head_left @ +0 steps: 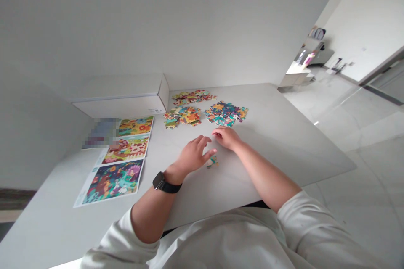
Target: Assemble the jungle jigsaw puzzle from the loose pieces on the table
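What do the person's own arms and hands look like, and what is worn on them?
The left hand and right hand are bare, without gloves. A black wristwatch with a black strap sits on the left wrist. The forearms are uncovered; a loose white left sleeve and right sleeve end near the elbows.

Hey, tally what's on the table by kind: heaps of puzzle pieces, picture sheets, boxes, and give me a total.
Heaps of jigsaw pieces: 3
Small cluster of jigsaw pieces: 1
Printed picture sheets: 3
White box: 1
Total: 8
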The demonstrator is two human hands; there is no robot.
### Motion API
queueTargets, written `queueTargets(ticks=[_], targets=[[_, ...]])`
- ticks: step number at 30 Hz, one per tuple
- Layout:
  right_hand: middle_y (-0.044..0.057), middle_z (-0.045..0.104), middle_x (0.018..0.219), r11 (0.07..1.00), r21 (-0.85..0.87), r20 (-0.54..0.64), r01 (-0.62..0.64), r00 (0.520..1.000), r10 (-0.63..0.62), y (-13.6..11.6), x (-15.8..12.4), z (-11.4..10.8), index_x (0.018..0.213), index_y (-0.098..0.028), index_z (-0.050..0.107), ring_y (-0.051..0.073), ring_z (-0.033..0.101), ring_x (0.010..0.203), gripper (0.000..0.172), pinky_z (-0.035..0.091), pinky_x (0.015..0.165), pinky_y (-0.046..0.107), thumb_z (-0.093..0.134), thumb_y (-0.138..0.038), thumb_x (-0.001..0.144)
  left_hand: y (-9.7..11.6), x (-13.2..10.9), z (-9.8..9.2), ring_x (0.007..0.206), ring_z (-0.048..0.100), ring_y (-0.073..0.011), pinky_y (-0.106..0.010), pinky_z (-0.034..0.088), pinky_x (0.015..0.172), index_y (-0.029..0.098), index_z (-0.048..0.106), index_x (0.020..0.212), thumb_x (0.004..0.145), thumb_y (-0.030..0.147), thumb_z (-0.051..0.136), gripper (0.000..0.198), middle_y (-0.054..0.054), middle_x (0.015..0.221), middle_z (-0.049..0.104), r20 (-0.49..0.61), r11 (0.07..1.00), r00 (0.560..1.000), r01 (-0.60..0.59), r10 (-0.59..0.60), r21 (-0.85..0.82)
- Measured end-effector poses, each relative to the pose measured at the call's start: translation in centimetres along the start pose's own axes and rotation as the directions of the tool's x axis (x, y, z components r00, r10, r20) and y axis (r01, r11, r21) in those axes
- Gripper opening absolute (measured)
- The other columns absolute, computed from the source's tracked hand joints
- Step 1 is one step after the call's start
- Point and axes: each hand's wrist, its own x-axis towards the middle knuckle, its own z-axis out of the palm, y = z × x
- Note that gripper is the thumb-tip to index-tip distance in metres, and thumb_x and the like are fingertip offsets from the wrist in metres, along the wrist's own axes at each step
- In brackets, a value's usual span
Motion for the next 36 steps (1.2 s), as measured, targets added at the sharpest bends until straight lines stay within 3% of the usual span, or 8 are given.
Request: queueTargets(ticks=[5, 8, 12, 14, 16, 21, 29, 36], targets=[[0.009, 0.08, 0.114, 0.991, 0.124, -0.157, -0.04, 0.986, 0.06, 0.5, 0.2, 0.0, 0.11, -0.025, 0.082, 0.023, 0.071, 0.093, 0.027, 0.055, 0.093, 0.036, 0.061, -0.017, 0.096, -0.8, 0.3, -1.6, 0.078, 0.067, -0.0216, -0.034, 0.051, 0.076, 0.023, 0.068, 0.124, 0.11, 0.053, 0.05, 0.037, -0.008, 0.106, 0.071, -0.155, 0.988, 0.976, 0.155, -0.154, -0.001], [0.008, 0.08, 0.113, 0.947, 0.301, -0.299, -0.111, 0.932, 0.205, 2.0, 0.8, -0.9, 0.118, -0.025, 0.079, 0.023, 0.071, 0.094, 0.031, 0.056, 0.095, 0.037, 0.061, -0.022, 0.093, -1.3, 0.2, -1.9, 0.075, 0.066, -0.0201, -0.032, 0.05, 0.074, 0.024, 0.068, 0.126, 0.11, 0.054, 0.049, 0.039, -0.007, 0.106, 0.071, -0.161, 0.984, 0.971, 0.179, -0.174, 0.013], [0.008, 0.08, 0.115, 0.817, 0.524, -0.416, -0.241, 0.764, 0.493, 6.3, 1.8, -4.2, 0.122, -0.022, 0.075, 0.023, 0.073, 0.1, 0.038, 0.057, 0.097, 0.037, 0.062, -0.032, 0.088, -1.8, -0.1, -1.8, 0.078, 0.069, -0.0201, -0.032, 0.052, 0.075, 0.024, 0.068, 0.131, 0.111, 0.053, 0.049, 0.039, -0.008, 0.108, 0.072, -0.138, 0.982, 0.973, 0.188, -0.185, 0.01], [0.009, 0.08, 0.116, 0.792, 0.503, -0.464, -0.346, 0.665, 0.585, 9.0, 2.2, -6.4, 0.124, -0.02, 0.074, 0.024, 0.074, 0.103, 0.042, 0.057, 0.096, 0.036, 0.062, -0.033, 0.086, -1.8, -0.3, -1.8, 0.082, 0.07, -0.0209, -0.032, 0.053, 0.077, 0.025, 0.067, 0.134, 0.111, 0.052, 0.049, 0.04, -0.008, 0.11, 0.073, -0.113, 0.981, 0.976, 0.193, -0.188, 0.033], [0.01, 0.081, 0.115, 0.767, 0.393, -0.458, -0.507, 0.615, 0.642, 11.3, 2.4, -8.3, 0.125, -0.018, 0.075, 0.023, 0.074, 0.102, 0.044, 0.057, 0.094, 0.033, 0.059, -0.03, 0.085, -1.7, -0.5, -1.8, 0.085, 0.072, -0.0213, -0.033, 0.055, 0.08, 0.024, 0.065, 0.137, 0.112, 0.05, 0.049, 0.04, -0.008, 0.112, 0.073, -0.08, 0.978, 0.978, 0.198, -0.193, 0.062], [0.008, 0.084, 0.107, 0.705, 0.097, -0.317, -0.703, 0.649, 0.692, 14.0, 2.9, -10.6, 0.125, -0.018, 0.079, 0.021, 0.076, 0.093, 0.042, 0.055, 0.081, 0.028, 0.06, -0.024, 0.088, -1.0, -0.6, -2.0, 0.095, 0.075, -0.0229, -0.033, 0.056, 0.081, 0.024, 0.066, 0.138, 0.113, 0.046, 0.05, 0.037, -0.009, 0.12, 0.074, -0.004, 0.973, 0.978, 0.206, -0.207, 0.106], [0.014, 0.081, 0.13, 0.657, -0.126, -0.27, -0.743, 0.663, 0.698, 14.0, 5.3, -10.8, 0.128, -0.019, 0.081, 0.027, 0.074, 0.122, 0.039, 0.055, 0.098, 0.03, 0.07, -0.028, 0.092, -0.7, -0.8, -2.0, 0.101, 0.076, -0.0254, -0.034, 0.057, 0.082, 0.025, 0.066, 0.14, 0.113, 0.048, 0.05, 0.039, -0.011, 0.127, 0.072, -0.017, 0.964, 0.977, 0.211, -0.211, 0.161], [0.015, 0.081, 0.085, 0.611, -0.258, -0.104, -0.749, 0.65, 0.753, 13.9, 7.9, -12.0, 0.078, -0.017, 0.081, 0.031, 0.08, 0.096, 0.007, 0.057, 0.082, 0.033, 0.086, -0.02, 0.075, -0.8, -0.8, -2.0, 0.101, 0.076, -0.0267, -0.036, 0.058, 0.082, 0.023, 0.064, 0.143, 0.114, 0.045, 0.049, 0.039, -0.012, 0.128, 0.07, -0.032, 0.95, 0.97, 0.243, -0.241, 0.195]])
